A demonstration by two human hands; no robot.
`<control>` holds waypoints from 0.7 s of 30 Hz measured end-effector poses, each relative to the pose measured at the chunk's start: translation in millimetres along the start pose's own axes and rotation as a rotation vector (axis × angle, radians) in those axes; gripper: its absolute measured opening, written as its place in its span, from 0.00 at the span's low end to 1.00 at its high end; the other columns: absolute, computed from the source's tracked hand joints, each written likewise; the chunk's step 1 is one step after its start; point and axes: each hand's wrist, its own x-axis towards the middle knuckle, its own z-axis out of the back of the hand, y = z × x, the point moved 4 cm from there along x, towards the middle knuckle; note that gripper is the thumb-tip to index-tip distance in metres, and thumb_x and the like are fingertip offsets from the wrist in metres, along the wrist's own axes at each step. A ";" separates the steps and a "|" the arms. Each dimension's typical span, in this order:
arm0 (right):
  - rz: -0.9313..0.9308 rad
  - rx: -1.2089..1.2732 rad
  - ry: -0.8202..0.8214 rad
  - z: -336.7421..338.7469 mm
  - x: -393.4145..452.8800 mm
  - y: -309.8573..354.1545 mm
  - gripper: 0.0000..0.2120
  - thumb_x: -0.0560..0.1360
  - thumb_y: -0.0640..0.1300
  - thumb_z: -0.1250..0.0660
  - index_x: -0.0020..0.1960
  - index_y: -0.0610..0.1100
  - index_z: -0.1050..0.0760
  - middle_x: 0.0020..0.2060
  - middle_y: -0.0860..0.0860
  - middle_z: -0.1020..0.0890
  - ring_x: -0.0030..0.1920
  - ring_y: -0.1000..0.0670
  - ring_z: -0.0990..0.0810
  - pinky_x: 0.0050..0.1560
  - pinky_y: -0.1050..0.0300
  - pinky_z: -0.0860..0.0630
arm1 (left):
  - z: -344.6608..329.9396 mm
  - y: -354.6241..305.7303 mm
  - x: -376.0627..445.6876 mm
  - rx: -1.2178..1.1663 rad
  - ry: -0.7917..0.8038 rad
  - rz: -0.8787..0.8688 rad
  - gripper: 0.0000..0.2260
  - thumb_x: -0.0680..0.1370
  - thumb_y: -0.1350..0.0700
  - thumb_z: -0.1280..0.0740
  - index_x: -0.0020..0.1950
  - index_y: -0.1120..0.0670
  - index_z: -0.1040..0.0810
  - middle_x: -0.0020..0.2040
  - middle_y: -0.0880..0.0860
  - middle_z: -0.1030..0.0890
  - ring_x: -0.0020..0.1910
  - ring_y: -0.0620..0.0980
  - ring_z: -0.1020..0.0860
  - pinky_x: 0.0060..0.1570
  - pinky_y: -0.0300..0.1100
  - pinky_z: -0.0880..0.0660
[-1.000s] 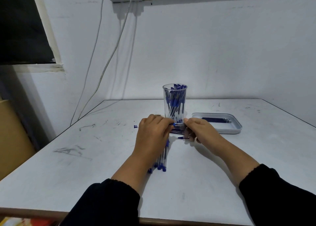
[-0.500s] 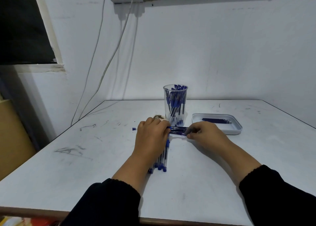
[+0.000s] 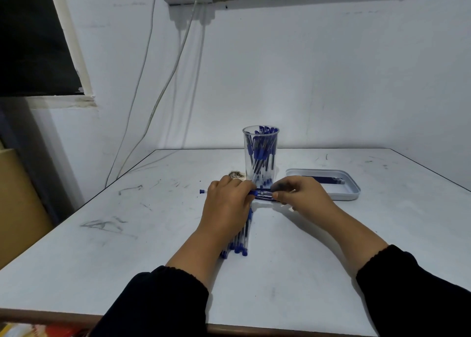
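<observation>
At the middle of the table [image 3: 331, 260], just in front of the cup [image 3: 260, 143], both hands are holding one pen [image 3: 263, 193] crosswise. The left hand [image 3: 226, 205] is curling its fingers over the left part of the pen. The right hand [image 3: 302, 196] is pinching the right part between thumb and fingertips, and it is showing slightly blurred. The pen is lying level between the two hands, with only a short blue and clear section showing. A small blue tip [image 3: 202, 191] is showing just left of the left hand, in line with the pen; whether it belongs to that pen cannot be told.

Under the left wrist, a bundle of pens [image 3: 240, 245] is lying on the table, blue ends pointing toward the person. The clear cup is standing upright behind the hands and is holding many blue pens. To the right of the cup, a shallow white tray [image 3: 353, 192] is resting on the table, with thin dark refills [image 3: 326, 180] lying in it.
</observation>
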 end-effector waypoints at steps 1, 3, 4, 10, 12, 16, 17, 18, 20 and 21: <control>-0.002 0.020 0.010 -0.7 -0.4 0.1 0.07 0.72 0.39 0.27 0.49 0.48 0.18 0.38 0.54 0.17 0.37 0.57 0.21 0.39 0.64 0.30 | -0.6 -1.1 0.3 -0.018 0.015 -0.001 0.07 0.76 0.60 0.32 0.53 0.53 0.20 0.46 0.49 0.19 0.48 0.53 0.27 0.49 0.45 0.36; -0.014 0.052 0.023 -1.6 -0.5 -0.7 0.08 0.72 0.38 0.27 0.49 0.47 0.18 0.38 0.52 0.17 0.37 0.56 0.22 0.39 0.64 0.28 | -0.5 -1.2 0.7 -0.048 0.017 0.001 0.07 0.75 0.61 0.32 0.52 0.54 0.20 0.45 0.50 0.19 0.48 0.52 0.27 0.49 0.44 0.35; -0.017 0.068 0.027 -1.8 -0.5 -1.0 0.08 0.72 0.37 0.28 0.49 0.47 0.18 0.38 0.52 0.17 0.38 0.55 0.21 0.39 0.63 0.26 | 0.2 -0.5 0.7 -0.052 0.002 -0.004 0.06 0.75 0.61 0.31 0.51 0.54 0.20 0.44 0.50 0.19 0.46 0.52 0.26 0.47 0.44 0.35; -0.090 0.370 0.075 -4.3 -4.7 3.2 0.05 0.76 0.33 0.34 0.50 0.38 0.20 0.37 0.43 0.17 0.33 0.51 0.16 0.38 0.60 0.18 | 1.5 3.1 1.3 0.051 -0.083 -0.006 0.07 0.76 0.50 0.36 0.46 0.48 0.18 0.35 0.46 0.20 0.38 0.52 0.26 0.41 0.45 0.36; -0.091 0.411 0.076 -4.6 -5.6 5.6 0.05 0.76 0.32 0.34 0.49 0.36 0.21 0.36 0.42 0.17 0.32 0.52 0.17 0.37 0.62 0.18 | 0.8 2.5 2.1 0.050 -0.074 0.011 0.08 0.77 0.50 0.36 0.45 0.48 0.18 0.35 0.46 0.19 0.38 0.52 0.26 0.42 0.45 0.38; -0.082 0.453 0.071 -5.2 -6.5 7.6 0.05 0.76 0.30 0.35 0.49 0.35 0.21 0.34 0.42 0.17 0.32 0.52 0.17 0.37 0.63 0.19 | 1.8 0.9 2.6 0.030 -0.083 0.030 0.09 0.77 0.49 0.38 0.43 0.49 0.19 0.35 0.47 0.20 0.38 0.51 0.26 0.42 0.45 0.38; -0.079 0.458 0.070 -5.9 -6.4 7.9 0.05 0.76 0.30 0.34 0.49 0.35 0.21 0.34 0.42 0.17 0.32 0.52 0.16 0.37 0.64 0.19 | 1.9 0.3 3.0 0.034 -0.083 0.032 0.10 0.77 0.49 0.39 0.43 0.49 0.19 0.34 0.47 0.20 0.37 0.51 0.26 0.41 0.45 0.38; -0.074 0.462 0.067 -6.4 -6.3 7.9 0.05 0.75 0.30 0.34 0.49 0.35 0.21 0.34 0.43 0.17 0.32 0.52 0.16 0.37 0.64 0.19 | 1.8 0.0 3.1 0.037 -0.079 0.037 0.11 0.77 0.49 0.40 0.43 0.49 0.19 0.34 0.47 0.20 0.37 0.51 0.26 0.41 0.45 0.38; -0.061 0.460 0.054 -7.0 -6.0 7.6 0.06 0.75 0.30 0.34 0.49 0.35 0.20 0.33 0.43 0.17 0.33 0.52 0.16 0.37 0.64 0.19 | 2.0 -0.3 3.7 0.046 -0.080 0.053 0.12 0.77 0.49 0.40 0.42 0.49 0.19 0.32 0.48 0.21 0.35 0.52 0.26 0.41 0.46 0.38; -0.056 0.454 0.049 -7.2 -5.9 7.6 0.06 0.75 0.30 0.34 0.49 0.36 0.20 0.33 0.43 0.16 0.34 0.52 0.16 0.38 0.64 0.19 | 2.2 -0.2 3.7 0.055 -0.082 0.059 0.11 0.78 0.50 0.39 0.41 0.50 0.19 0.31 0.48 0.21 0.34 0.52 0.27 0.41 0.46 0.38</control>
